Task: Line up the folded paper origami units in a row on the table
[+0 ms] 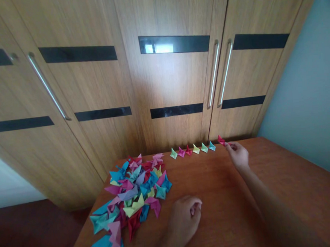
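Observation:
Between the fingertips of my right hand (237,155) is a red folded paper piece (221,140), held near the table's far edge. Just left of it runs a row of small origami pieces, among them a blue one (212,146), a yellow one (195,148) and a green one (174,153) at the left end. My left hand (185,218) is curled with its fingers closed near the front of the table, and nothing shows in it. Beside it on the left lies a heap of folded paper pieces (134,191) in blue, pink, red, yellow and green.
The brown wooden table (208,180) stands close against a wooden wardrobe (173,81) with long metal handles and dark strips. A pale blue wall (311,109) rises on the right. Dark red floor (28,234) shows past the table's left edge.

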Demonstrator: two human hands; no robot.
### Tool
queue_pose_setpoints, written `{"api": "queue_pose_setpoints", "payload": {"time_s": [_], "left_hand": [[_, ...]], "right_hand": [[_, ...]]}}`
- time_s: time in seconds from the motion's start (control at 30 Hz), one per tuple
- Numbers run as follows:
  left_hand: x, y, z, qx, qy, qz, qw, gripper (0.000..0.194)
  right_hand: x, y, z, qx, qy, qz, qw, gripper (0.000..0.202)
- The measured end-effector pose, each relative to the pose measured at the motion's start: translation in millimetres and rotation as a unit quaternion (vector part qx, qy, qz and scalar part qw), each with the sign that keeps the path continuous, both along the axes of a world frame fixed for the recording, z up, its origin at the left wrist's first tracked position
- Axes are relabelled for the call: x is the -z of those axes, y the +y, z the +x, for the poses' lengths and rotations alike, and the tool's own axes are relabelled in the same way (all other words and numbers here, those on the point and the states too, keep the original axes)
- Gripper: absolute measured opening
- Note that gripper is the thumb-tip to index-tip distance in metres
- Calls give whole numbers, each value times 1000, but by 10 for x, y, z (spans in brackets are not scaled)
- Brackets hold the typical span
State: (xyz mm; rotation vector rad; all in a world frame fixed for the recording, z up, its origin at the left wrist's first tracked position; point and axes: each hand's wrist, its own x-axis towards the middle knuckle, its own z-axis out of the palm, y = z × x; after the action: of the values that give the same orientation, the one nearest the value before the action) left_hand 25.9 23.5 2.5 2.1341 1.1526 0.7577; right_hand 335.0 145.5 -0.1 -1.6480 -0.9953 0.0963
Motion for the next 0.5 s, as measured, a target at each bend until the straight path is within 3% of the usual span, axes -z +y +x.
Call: {"api": "queue_pose_setpoints", "payload": {"time_s": [0.13, 0.2, 0.5], "left_hand": [[27, 84, -18, -7, -31, -58, 998, 22], [35, 106, -24, -14, -41, -72, 996, 21], [12, 97, -22, -10, -42, -77, 996, 21]], "right_hand": [[129, 218, 215, 60, -114, -213, 969, 36], [200, 290, 245, 69, -131, -280, 949, 36], [310, 453, 210, 65, -151, -374, 913, 41]]}}
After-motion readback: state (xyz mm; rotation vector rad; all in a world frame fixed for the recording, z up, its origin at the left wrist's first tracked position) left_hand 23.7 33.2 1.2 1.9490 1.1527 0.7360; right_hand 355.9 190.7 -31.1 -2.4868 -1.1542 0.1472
